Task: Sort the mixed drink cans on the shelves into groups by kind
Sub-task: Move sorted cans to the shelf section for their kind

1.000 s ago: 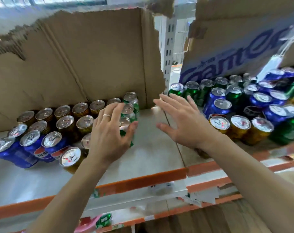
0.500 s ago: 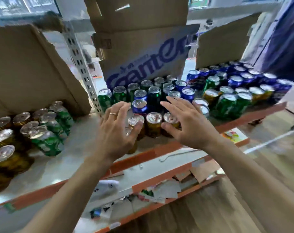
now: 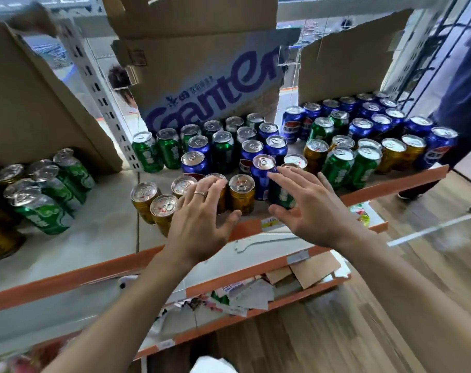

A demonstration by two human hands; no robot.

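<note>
Drink cans point(image 3: 223, 146) are stood upright in two bays of a pale, flat shelf point(image 3: 107, 219) edged in orange. By far the larger crowd is seen in the right bay, where green, blue and gold ones are mixed. Rough brown cardboard is propped behind them: a torn sheet point(image 3: 27, 103) on the left and a box point(image 3: 210, 84) printed with purple lettering in the middle. In the left bay a tidier group of green cans point(image 3: 43, 211) is set beside gold ones, well apart from the mixed crowd.

Compared with a second ago, the view has been swung from the left bay to the right one, and both hands have been carried across with nothing in them. It can be judged that a delivery to the left group is finished and a fresh pick is being lined up, with most of the sorting still to be done.

The left hand point(image 3: 202, 227) is spread wide, its fingers laid over the front gold cans point(image 3: 241, 193); whether they are touched cannot be told. The right hand point(image 3: 309, 211) is likewise spread and empty. Its fingertips reach a blue can point(image 3: 262, 176), and a green can point(image 3: 281, 197) stands between thumb and fingers but is not gripped. All cans are smooth, glossy cylinders with dull silver pull-tab lids. A thin ring point(image 3: 200, 194) is worn on the left hand.
</note>
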